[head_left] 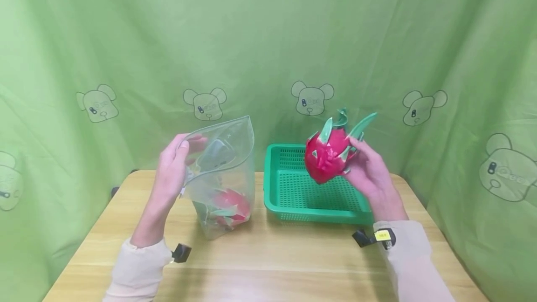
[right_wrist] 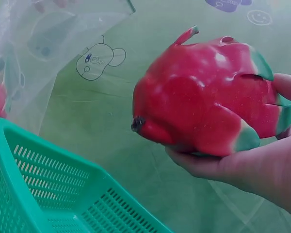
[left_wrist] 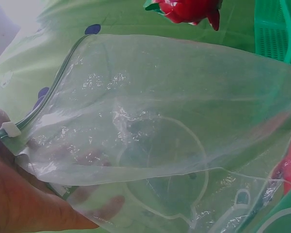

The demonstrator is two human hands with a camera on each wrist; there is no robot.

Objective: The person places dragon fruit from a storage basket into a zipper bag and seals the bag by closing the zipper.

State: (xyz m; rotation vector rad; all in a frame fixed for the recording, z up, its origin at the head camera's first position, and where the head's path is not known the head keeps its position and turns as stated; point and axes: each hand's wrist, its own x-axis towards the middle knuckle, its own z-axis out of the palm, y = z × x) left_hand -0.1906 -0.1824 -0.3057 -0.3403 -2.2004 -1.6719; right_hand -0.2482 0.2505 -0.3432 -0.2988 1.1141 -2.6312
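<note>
My right hand grips a red dragon fruit with green leaf tips, raised above the green basket. In the right wrist view the dragon fruit shows its dark stem end, with fingers curled round its leafy end. My left hand holds a clear zip bag by the side of its mouth, which gapes upward. The bag's white slider sits beside that hand in the left wrist view. Another dragon fruit lies at the bottom of the bag, seen through the plastic.
The slatted basket stands on the wooden table, right of the bag. A green curtain printed with bear heads hangs behind the table and along both sides. A small black camera is strapped at the left wrist, another at the right.
</note>
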